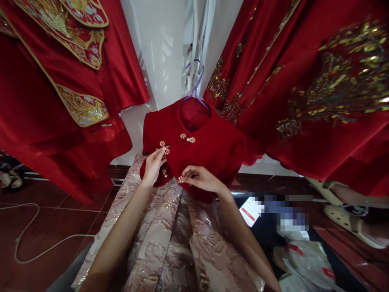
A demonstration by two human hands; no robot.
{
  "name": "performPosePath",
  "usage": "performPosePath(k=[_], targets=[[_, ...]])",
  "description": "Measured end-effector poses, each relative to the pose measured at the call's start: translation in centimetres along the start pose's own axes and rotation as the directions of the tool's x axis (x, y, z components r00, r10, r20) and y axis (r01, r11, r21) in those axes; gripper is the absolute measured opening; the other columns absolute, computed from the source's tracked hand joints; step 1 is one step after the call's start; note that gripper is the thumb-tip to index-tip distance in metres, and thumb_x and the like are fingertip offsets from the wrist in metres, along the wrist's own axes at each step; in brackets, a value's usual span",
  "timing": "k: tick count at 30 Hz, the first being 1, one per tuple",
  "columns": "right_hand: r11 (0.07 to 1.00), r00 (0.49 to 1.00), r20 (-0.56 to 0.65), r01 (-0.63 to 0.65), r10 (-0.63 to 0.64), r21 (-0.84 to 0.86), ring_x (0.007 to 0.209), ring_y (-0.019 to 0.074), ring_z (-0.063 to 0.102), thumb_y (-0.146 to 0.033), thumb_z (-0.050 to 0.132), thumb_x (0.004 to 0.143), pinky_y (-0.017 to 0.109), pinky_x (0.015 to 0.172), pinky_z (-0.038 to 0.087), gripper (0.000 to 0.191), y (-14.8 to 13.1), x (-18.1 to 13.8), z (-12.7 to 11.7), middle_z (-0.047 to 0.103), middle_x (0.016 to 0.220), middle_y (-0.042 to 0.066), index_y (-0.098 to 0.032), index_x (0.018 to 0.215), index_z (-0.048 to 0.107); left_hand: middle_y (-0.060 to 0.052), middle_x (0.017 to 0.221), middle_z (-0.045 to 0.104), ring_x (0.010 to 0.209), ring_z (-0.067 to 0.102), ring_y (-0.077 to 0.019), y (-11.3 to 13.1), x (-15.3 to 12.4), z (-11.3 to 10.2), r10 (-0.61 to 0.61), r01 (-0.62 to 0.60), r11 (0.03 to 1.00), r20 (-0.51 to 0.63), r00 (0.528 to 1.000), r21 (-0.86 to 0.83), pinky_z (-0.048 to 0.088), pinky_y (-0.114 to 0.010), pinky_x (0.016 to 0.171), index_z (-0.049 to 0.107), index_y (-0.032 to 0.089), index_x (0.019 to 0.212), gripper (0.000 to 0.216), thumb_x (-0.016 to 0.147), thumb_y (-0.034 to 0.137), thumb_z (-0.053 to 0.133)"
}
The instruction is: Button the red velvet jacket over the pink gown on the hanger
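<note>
A red velvet top [206, 152] hangs in front of me on a purple hanger [198, 87]. Its front opening carries flower-shaped pearl fasteners; the pair near the neckline [187, 138] is joined. My left hand [153, 166] pinches the front edge at a flower fastener [167, 151], close to its mate [162, 143] on the other side. Lower down, my right hand [202, 177] is closed on a pearl fastener [180, 179] at the edge of the right panel. Another flower fastener [164, 173] sits loose between the hands, on the left panel.
Pink brocade fabric [158, 231] lies under my forearms. Red embroidered garments hang at the left [121, 61] and right [343, 138]. At lower right, a dark surface holds a lit phone [249, 211] and a clear plastic container [311, 261]. A white cable [38, 227] crosses the tiled floor.
</note>
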State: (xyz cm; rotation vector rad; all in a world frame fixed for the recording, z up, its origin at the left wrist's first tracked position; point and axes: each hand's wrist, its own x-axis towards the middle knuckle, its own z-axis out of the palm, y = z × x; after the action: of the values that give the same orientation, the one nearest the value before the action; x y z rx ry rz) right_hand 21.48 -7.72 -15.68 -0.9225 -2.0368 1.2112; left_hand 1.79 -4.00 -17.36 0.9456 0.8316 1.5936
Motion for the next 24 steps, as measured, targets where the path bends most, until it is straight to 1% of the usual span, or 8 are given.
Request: performPosePath(k=[7,11,12,14,16,18,21,24], targets=[[0.999,1.000,-0.010,0.005,-0.006,-0.047,0.076,0.0129,0.060,-0.040,0.062,0.080,0.028,0.072,0.048,0.026,-0.3,0.0,0.5,0.065,0.083,0.003,-0.016,0.090,0.062,-0.009,0.102,0.070,0.087,0.064,-0.0158,-0.5,1.0,0.2,0.048,-0.028,0.992,-0.161,0.986,0.124,0.049,-0.023,0.070,0.071,0.016,0.088,0.032,0.064,0.038,0.072],[0.998,1.000,0.027,0.000,0.001,-0.055,0.077,0.0132,0.061,-0.037,0.063,0.079,0.028,0.074,0.049,0.023,-0.2,-0.3,-0.1,0.066,0.084,0.003,-0.017,0.088,0.062,-0.008,0.095,0.070,0.081,0.064,-0.0160,0.5,0.7,1.7,-0.048,0.050,0.972,-0.013,0.999,0.229,0.049,-0.025,0.066,0.069,0.015,0.090,0.038,0.072,0.047,0.065],[0.998,0.998,0.063,-0.006,0.010,-0.058,0.077,0.0133,0.061,-0.036,0.064,0.078,0.028,0.074,0.049,0.022,-0.2,-0.5,-0.4,0.066,0.084,0.003,-0.016,0.088,0.062,-0.007,0.093,0.071,0.081,0.064,-0.0161,0.9,0.8,2.3,-0.026,0.012,0.958,0.045,0.999,0.285,0.049,-0.025,0.068,0.068,0.015,0.089,0.037,0.074,0.048,0.063],[0.998,0.987,0.152,-0.034,0.043,-0.062,0.076,0.0129,0.061,-0.035,0.065,0.076,0.027,0.071,0.049,0.022,-0.1,-0.9,-1.2,0.067,0.083,0.003,-0.016,0.087,0.063,-0.006,0.091,0.070,0.084,0.063,-0.0155,1.7,1.1,3.7,0.101,-0.167,0.907,0.185,0.978,0.387,0.048,-0.026,0.074,0.067,0.016,0.087,0.032,0.077,0.046,0.060],[0.995,0.968,0.232,-0.079,0.091,-0.060,0.072,0.0119,0.061,-0.034,0.065,0.076,0.025,0.067,0.049,0.022,-0.1,-1.5,-2.0,0.067,0.080,0.003,-0.016,0.087,0.062,-0.005,0.092,0.068,0.083,0.062,-0.0136,2.6,1.7,4.9,0.244,-0.392,0.789,0.345,0.906,0.473,0.048,-0.025,0.077,0.065,0.017,0.088,0.025,0.080,0.040,0.059],[0.991,0.951,0.279,-0.123,0.133,-0.055,0.069,0.0111,0.061,-0.033,0.064,0.077,0.024,0.065,0.049,0.021,-0.3,-2.0,-2.9,0.068,0.079,0.002,-0.016,0.088,0.061,-0.004,0.092,0.065,0.076,0.059,-0.0117,3.6,2.3,5.8,0.317,-0.560,0.601,0.474,0.822,0.571,0.048,-0.024,0.072,0.061,0.018,0.092,0.021,0.083,0.036,0.056],[0.984,0.936,0.305,-0.170,0.177,-0.047,0.071,0.0116,0.062,-0.032,0.063,0.077,0.024,0.066,0.048,0.018,-0.6,-2.8,-4.1,0.068,0.079,0.002,-0.016,0.086,0.060,-0.004,0.095,0.058,0.078,0.057,-0.0129,5.1,2.9,6.2,0.319,-0.693,0.246,0.618,0.718,0.678,0.046,-0.024,0.063,0.057,0.019,0.100,0.022,0.086,0.035,0.052],[0.979,0.925,0.320,-0.202,0.203,-0.036,0.076,0.0130,0.064,-0.031,0.062,0.077,0.025,0.068,0.048,0.016,-0.9,-3.4,-4.9,0.068,0.080,0.003,-0.016,0.084,0.058,-0.007,0.101,0.053,0.092,0.054,-0.0184,6.6,3.4,6.1,0.233,-0.768,-0.036,0.753,0.616,0.639,0.044,-0.023,0.057,0.054,0.021,0.108,0.024,0.089,0.034,0.048]])
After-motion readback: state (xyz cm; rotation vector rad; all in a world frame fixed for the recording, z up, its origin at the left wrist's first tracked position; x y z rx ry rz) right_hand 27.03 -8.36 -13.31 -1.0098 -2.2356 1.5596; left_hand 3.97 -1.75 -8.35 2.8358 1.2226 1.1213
